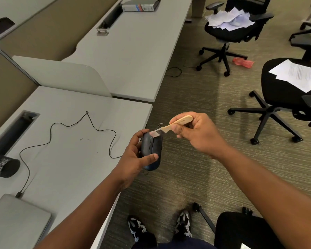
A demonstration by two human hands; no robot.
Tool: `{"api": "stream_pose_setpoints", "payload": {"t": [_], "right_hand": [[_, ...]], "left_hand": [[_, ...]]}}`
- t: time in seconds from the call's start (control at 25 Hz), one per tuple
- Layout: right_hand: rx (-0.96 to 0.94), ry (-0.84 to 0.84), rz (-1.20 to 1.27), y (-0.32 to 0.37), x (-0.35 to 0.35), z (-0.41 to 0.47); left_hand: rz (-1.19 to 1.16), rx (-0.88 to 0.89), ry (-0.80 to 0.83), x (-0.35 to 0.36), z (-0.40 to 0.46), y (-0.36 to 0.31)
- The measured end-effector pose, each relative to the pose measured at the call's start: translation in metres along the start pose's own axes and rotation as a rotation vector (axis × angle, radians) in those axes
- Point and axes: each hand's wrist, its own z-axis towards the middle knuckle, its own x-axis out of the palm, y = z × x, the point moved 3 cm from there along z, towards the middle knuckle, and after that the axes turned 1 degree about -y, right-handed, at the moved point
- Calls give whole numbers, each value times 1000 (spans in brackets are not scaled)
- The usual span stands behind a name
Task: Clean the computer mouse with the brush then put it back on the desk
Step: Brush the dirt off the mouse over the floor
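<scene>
At the far left we see a black mesh cup (4, 166) lying on its side on the grey desk (70, 168), and near the lower corner a closed laptop (16, 221); a thin black cable (68, 125) runs from beside the laptop in loose curves across the desk toward our hands. Just past the desk's edge, above the carpet, our left hand (135, 155) is curled around the black computer mouse (152, 150), thumb across its near end and fingers behind its left side, holding it off the desk with its top facing up. To the right, our right hand (196, 133) pinches the wooden handle of the brush (171, 127) between thumb and fingers; the pale bristles touch the mouse's far end. Further right stand black office chairs (284, 92) with loose papers (300, 74) on their seats.
</scene>
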Motion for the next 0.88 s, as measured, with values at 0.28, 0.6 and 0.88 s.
{"api": "stream_pose_setpoints", "payload": {"t": [0.28,0.6,0.88], "right_hand": [[-131,-25,-216,12,0,2],[-106,-13,-374,6,-8,3],[-124,-2,-200,7,7,3]], "left_hand": [[117,29,19,2,-3,-2],[161,40,0,-1,-5,-3],[153,65,1,2,-6,-6]]}}
